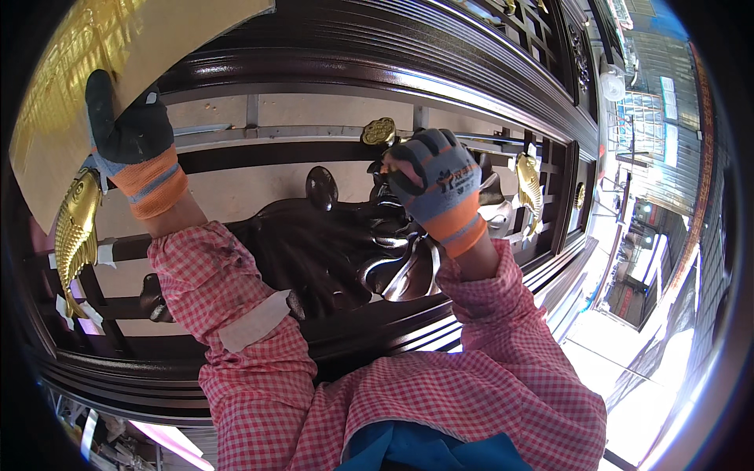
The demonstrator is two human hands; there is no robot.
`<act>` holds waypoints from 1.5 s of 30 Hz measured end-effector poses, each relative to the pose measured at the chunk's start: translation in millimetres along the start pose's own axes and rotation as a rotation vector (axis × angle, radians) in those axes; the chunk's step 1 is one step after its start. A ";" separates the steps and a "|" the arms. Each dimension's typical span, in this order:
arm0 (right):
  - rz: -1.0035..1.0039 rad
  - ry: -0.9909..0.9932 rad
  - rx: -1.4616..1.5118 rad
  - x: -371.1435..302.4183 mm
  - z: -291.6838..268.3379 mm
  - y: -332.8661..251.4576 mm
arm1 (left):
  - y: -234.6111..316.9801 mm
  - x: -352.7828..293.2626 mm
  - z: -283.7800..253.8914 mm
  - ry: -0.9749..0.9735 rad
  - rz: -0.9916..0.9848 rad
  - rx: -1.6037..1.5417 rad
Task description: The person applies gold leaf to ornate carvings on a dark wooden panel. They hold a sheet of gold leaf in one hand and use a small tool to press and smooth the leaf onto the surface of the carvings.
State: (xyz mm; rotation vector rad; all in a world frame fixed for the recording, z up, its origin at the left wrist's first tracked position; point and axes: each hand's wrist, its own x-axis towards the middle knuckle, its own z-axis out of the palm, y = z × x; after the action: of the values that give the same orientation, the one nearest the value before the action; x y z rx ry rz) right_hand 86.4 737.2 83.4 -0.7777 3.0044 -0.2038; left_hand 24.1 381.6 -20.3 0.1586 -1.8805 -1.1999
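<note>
My left hand (141, 145), in a grey and orange glove with a dark palm, grips the edge of a tan cardboard sheet (177, 47) whose left part is coated in gold. My gloved right hand (436, 177) is closed beside a gold cloud-shaped ornament (379, 132) on a dark brown carved panel (314, 243). What the right fingers hold, if anything, is hidden. Below my left hand is a gold fish ornament (77, 228), with pale tape around it. Another gold fish (529, 184) sits to the right of my right hand.
Dark glossy frame rails (353, 74) run above and below the carving. Thin grey metal bars (306, 132) cross behind the panel. A strip of pale tape (255, 320) is on my left checked sleeve. Bright workshop space (644, 298) lies at the right.
</note>
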 end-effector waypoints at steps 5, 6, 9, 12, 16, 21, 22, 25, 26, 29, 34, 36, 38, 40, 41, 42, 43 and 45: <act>0.037 -0.099 -0.084 -13.9 -1.6 4.6 | 1.5 10.6 -0.8 0.195 -0.475 -0.481; 0.023 -0.127 -0.154 -15.7 -2.6 6.7 | 2.0 10.2 1.1 0.190 -0.451 -0.454; -0.166 0.043 -0.007 -4.0 -2.5 -6.3 | 8.1 5.4 3.9 0.119 -0.169 -0.179; -0.006 -0.039 -0.010 -4.4 -1.1 -11.2 | 3.3 4.8 0.1 0.057 -0.155 -0.164; 0.038 -0.019 0.013 -4.8 -5.9 -15.0 | -6.7 3.3 4.9 0.025 0.064 0.028; 0.020 -0.127 -0.077 -12.0 -3.9 -11.0 | -1.7 2.2 6.5 0.031 -0.151 -0.256; 0.060 -0.180 -0.132 -16.2 -8.5 -12.8 | -3.1 0.7 5.6 0.026 -0.186 -0.273; 0.037 -0.030 -0.001 -13.6 -11.0 -16.2 | -1.7 3.2 3.7 0.021 -0.162 -0.221; -0.062 -0.025 0.031 -13.1 -1.0 -10.0 | -0.3 3.2 2.5 0.024 -0.139 -0.191; -0.002 -0.059 -0.093 -19.9 -7.0 1.4 | -3.8 2.4 7.5 0.060 -0.168 -0.241; -0.081 -0.161 -0.032 -21.3 -3.4 -1.7 | -5.2 4.9 9.9 0.089 0.019 -0.132; -0.004 -0.189 -0.023 -19.0 -6.7 -10.9 | -5.3 0.5 14.3 0.073 -0.057 -0.146; 0.066 -0.171 -0.094 -18.9 -6.0 -5.1 | -8.8 3.1 14.6 0.079 -0.230 -0.315; 0.084 -0.096 -0.124 -18.6 -8.8 -5.8 | -14.4 10.5 7.2 0.093 -0.443 -0.542; 0.029 -0.136 -0.083 -18.7 -7.5 -8.3 | -16.3 11.7 3.0 0.096 -0.525 -0.609; -0.021 -0.172 -0.047 -18.6 -4.1 -12.1 | -13.5 12.2 1.2 0.079 -0.553 -0.597; -0.072 -0.209 -0.010 -18.5 -3.0 -14.4 | -11.0 11.4 0.6 0.076 -0.545 -0.576; -0.020 -0.222 -0.150 -16.4 -10.3 -7.1 | -4.4 7.5 4.9 0.085 -0.491 -0.530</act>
State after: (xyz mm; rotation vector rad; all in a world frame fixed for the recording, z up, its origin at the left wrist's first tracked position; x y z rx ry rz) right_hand 103.4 740.2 94.6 -0.7836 2.8262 0.1033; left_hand 14.5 378.7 -20.0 0.3843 -1.4257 -1.9497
